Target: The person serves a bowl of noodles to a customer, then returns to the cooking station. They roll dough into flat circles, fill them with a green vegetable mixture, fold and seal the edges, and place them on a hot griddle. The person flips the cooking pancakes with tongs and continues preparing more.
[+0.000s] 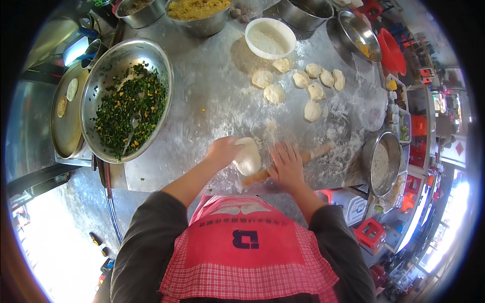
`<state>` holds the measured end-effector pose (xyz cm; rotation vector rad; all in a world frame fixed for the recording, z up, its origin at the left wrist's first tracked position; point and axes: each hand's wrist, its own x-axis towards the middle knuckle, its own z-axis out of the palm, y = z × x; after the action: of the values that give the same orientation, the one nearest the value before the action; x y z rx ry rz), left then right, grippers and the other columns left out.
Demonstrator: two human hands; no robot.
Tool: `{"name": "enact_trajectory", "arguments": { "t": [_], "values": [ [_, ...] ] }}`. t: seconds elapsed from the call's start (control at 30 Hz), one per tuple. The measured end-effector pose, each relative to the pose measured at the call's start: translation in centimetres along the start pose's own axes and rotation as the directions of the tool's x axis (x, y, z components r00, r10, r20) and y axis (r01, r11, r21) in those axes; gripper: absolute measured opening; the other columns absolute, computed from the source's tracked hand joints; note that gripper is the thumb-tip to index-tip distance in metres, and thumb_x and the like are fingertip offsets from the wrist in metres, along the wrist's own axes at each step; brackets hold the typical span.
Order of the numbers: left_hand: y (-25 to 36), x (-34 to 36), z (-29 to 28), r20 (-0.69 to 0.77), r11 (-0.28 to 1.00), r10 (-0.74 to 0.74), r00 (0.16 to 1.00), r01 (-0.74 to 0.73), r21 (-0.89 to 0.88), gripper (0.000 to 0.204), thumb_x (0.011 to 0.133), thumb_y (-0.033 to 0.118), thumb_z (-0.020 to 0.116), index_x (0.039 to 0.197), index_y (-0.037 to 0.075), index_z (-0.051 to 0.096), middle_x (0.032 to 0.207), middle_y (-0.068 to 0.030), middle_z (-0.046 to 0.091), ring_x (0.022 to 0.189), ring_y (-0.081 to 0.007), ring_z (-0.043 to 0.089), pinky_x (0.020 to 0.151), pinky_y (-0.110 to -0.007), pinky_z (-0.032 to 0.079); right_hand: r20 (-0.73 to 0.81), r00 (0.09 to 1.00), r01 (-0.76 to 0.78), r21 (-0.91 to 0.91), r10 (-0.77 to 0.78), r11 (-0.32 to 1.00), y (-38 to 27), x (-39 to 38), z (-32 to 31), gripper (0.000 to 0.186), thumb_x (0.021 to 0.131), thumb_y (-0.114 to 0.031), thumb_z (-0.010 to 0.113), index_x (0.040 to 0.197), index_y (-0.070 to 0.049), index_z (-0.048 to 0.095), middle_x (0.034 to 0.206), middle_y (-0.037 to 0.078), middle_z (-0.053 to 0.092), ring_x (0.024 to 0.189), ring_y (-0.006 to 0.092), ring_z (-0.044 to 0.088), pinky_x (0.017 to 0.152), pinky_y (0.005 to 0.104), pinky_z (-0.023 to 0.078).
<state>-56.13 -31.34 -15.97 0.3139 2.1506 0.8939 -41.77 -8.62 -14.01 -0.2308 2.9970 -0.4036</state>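
Near the front edge of the floured metal table lies a flattened piece of dough [248, 157]. My left hand [223, 152] has its left edge, the fingers closed on it and partly hidden. To its right my right hand [287, 164] lies flat over a wooden rolling pin [316, 153], fingers stretched out and palm pressing on it. The pin slants from lower left to upper right, its lower left end close under the dough. Farther back sit several round dough pieces [301, 79], dusted with flour.
A wide metal bowl of chopped greens [165, 96] with a spoon in it stands at left, beside a round flat pan [56, 108]. A white flour bowl [248, 41] and metal pots [204, 29] line the back. Another flour bowl [368, 166] sits at the right edge.
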Motion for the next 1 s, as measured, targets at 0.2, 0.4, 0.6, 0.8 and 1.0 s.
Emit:
{"name": "enact_trajectory", "arguments": {
  "t": [0.2, 0.4, 0.6, 0.8, 1.0],
  "values": [
    [1.6, -1.2, 2.5, 0.104, 1.000, 0.018, 0.994, -0.020, 0.013, 0.028, 0.084, 0.018, 0.061, 0.108, 0.005, 0.067, 0.086, -0.0108, 0.071, 0.082, -0.0186, 0.069, 0.071, -0.033, 0.054, -0.073, 0.997, -0.021, -0.047, 0.017, 0.999, -0.3, 4.4, -0.3, 0.066, 0.082, -0.034, 0.063, 0.139, -0.007, 0.043, 0.147, 0.016, 0.037, 0.137, 0.0405, 0.031, 0.109, 0.0584, 0.025],
    [0.2, -0.2, 1.0, -0.002, 0.992, -0.043, 0.999, 0.043, -0.123, 0.037, 0.082, 0.034, 0.058, 0.101, 0.004, 0.068, 0.089, -0.0163, 0.070, 0.084, -0.0289, 0.069, 0.073, -0.039, 0.054, -0.046, 0.999, 0.023, -0.015, -0.024, 1.000, 0.5, 2.5, 0.7, 0.070, 0.080, -0.035, 0.065, 0.140, -0.006, 0.042, 0.148, 0.016, 0.036, 0.138, 0.0398, 0.029, 0.109, 0.0571, 0.026],
    [0.7, -1.4, 2.5, 0.089, 1.000, -0.010, 0.996, 0.009, 0.015, 0.033, 0.085, 0.031, 0.059, 0.103, 0.005, 0.069, 0.090, -0.0141, 0.071, 0.084, -0.0264, 0.069, 0.074, -0.038, 0.054, -0.012, 1.000, -0.019, -0.047, 0.019, 0.999, -0.8, 3.5, -0.9, 0.070, 0.080, -0.034, 0.065, 0.140, -0.006, 0.042, 0.149, 0.016, 0.034, 0.140, 0.0368, 0.028, 0.111, 0.0557, 0.025],
    [0.3, 0.4, 1.2, -0.025, 0.995, -0.025, 0.999, 0.023, -0.095, 0.034, 0.084, 0.032, 0.057, 0.101, 0.005, 0.069, 0.089, -0.0155, 0.070, 0.083, -0.0291, 0.069, 0.073, -0.041, 0.054, -0.018, 1.000, -0.014, -0.076, 0.013, 0.997, 0.5, 3.9, 1.3, 0.070, 0.081, -0.036, 0.065, 0.141, -0.008, 0.041, 0.151, 0.015, 0.032, 0.140, 0.0367, 0.027, 0.110, 0.0564, 0.025],
    [1.0, -2.0, 2.3, 0.092, 0.995, 0.014, 0.996, -0.004, -0.100, 0.036, 0.083, 0.035, 0.057, 0.101, 0.006, 0.069, 0.093, -0.0161, 0.070, 0.085, -0.0319, 0.068, 0.073, -0.042, 0.054, 0.019, 0.999, -0.042, -0.058, 0.043, 0.997, -0.7, 3.1, -0.4, 0.069, 0.081, -0.036, 0.064, 0.141, -0.009, 0.042, 0.151, 0.014, 0.033, 0.141, 0.0369, 0.025, 0.112, 0.0557, 0.023]
  ]
}}
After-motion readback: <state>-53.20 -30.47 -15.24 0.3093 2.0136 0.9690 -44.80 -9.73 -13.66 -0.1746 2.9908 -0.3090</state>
